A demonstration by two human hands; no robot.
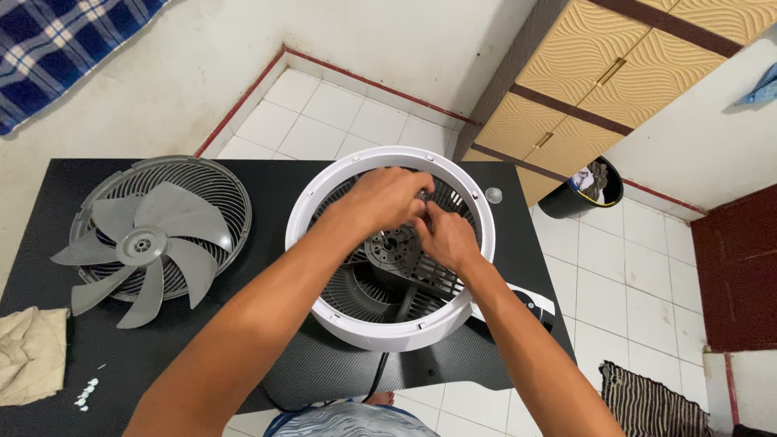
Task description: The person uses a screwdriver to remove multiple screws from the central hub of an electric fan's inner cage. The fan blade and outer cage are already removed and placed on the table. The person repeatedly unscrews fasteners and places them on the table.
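Resting on a black table (267, 182), a white round fan housing (394, 336) lies face up with its dark rear grille (441, 283) exposed. To its left lie a grey front guard (214, 182) and blade (150, 247). Both hands, left hand (388, 197) and right hand (443, 237), curl together above the motor hub (392, 245) (what they pinch cannot be told). Small white screws (87, 394) sit near a cloth (28, 356).

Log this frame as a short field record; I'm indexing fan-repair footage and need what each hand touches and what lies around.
Left hand: inside the white fan housing, fingers at its hub
Right hand: beside the left, on the dark motor hub
Grip: too hidden to tell
Fan blade: grey, lying on the detached grille, left of housing
Screws: small, pale, near the beige cloth
Surface: black table
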